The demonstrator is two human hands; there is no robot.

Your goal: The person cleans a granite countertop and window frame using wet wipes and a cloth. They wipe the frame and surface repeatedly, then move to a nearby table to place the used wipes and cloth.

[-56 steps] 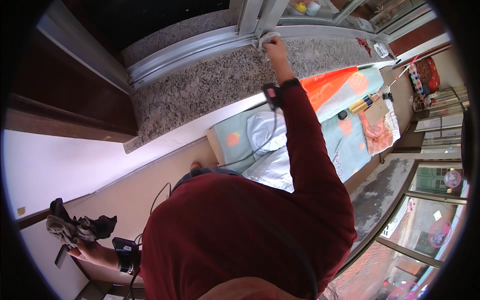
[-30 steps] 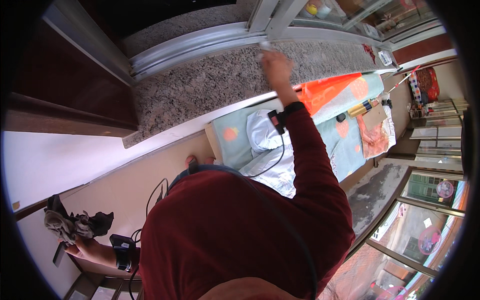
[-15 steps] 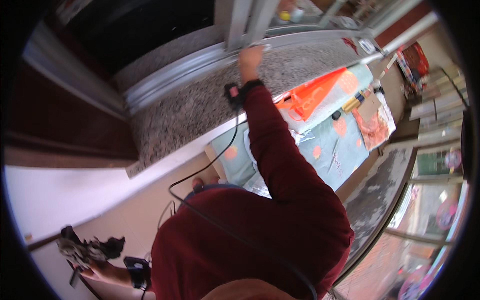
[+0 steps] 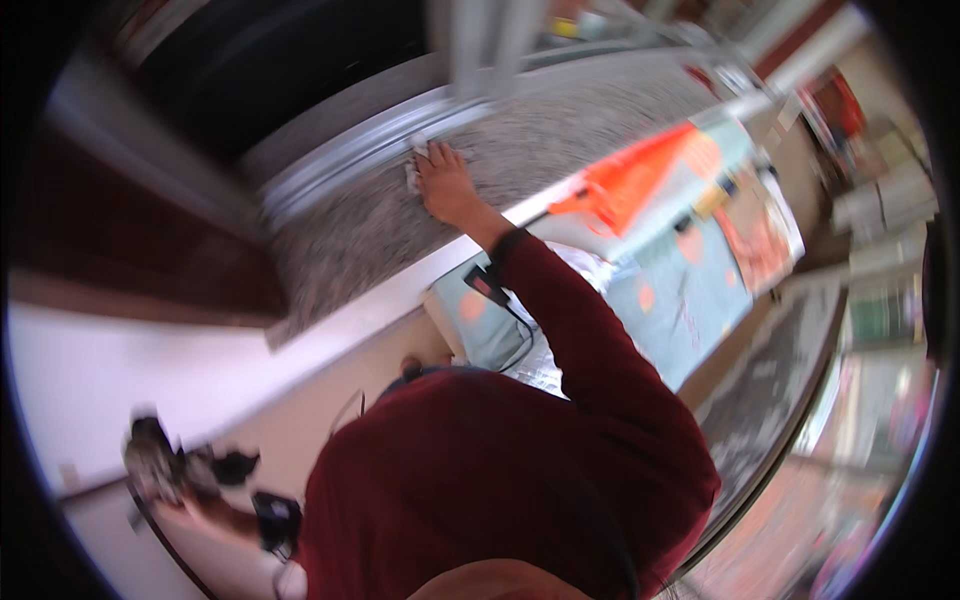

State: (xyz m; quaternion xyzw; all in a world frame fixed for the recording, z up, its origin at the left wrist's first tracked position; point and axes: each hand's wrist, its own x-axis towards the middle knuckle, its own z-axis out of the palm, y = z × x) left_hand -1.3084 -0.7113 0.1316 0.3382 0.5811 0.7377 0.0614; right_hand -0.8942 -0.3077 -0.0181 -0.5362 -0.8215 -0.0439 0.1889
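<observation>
On the speckled granite sill, my right hand reaches forward with its fingers bent over a crumpled white piece, a cloth or tissue. Part of that white piece pokes out past my fingertips, beside the silvery window track. At the lower left, my left hand is closed on a bunched grey and black rag. A thin dark piece sticks out below the rag; blur hides what it is. A black device is strapped at each wrist.
A sliding window frame stands beyond the sill, with a dark brown post at left. Right of my arm, a light-blue patterned cover bears an orange bag and small items. Stacked boxes stand far right.
My right hand has moved left and nearer along the sill, away from the upright window frame, and the white piece shows more. My left hand still holds the rag. The view has shifted slightly.
</observation>
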